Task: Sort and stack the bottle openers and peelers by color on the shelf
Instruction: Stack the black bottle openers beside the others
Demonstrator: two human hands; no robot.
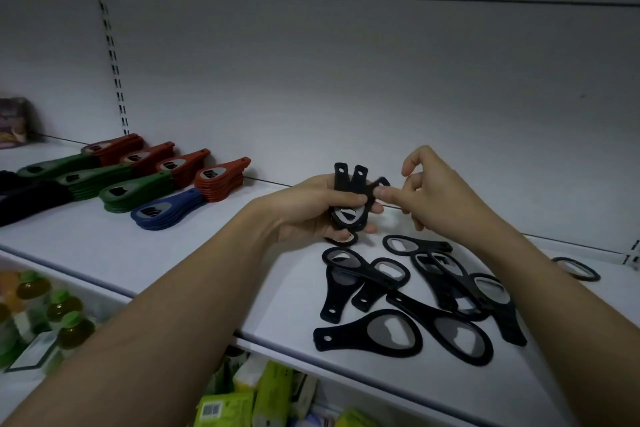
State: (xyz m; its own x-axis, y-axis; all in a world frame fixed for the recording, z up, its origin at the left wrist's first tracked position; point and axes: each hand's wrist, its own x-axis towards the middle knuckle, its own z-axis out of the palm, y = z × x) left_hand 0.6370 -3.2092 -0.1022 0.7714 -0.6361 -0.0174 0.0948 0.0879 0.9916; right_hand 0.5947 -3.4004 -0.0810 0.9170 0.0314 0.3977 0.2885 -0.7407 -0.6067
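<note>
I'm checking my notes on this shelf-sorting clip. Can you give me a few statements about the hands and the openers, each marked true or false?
1. The left hand grips a bunch of black openers. True.
2. The right hand grips a blue opener. False: its fingertip only touches the bunch held in the left hand.
3. Loose black openers lie scattered on the shelf below the hands. True.
4. The blue stack stands behind the red stacks. False: it lies in front of them, nearer the shelf edge.
5. The green stacks lie left of the hands. True.
</note>
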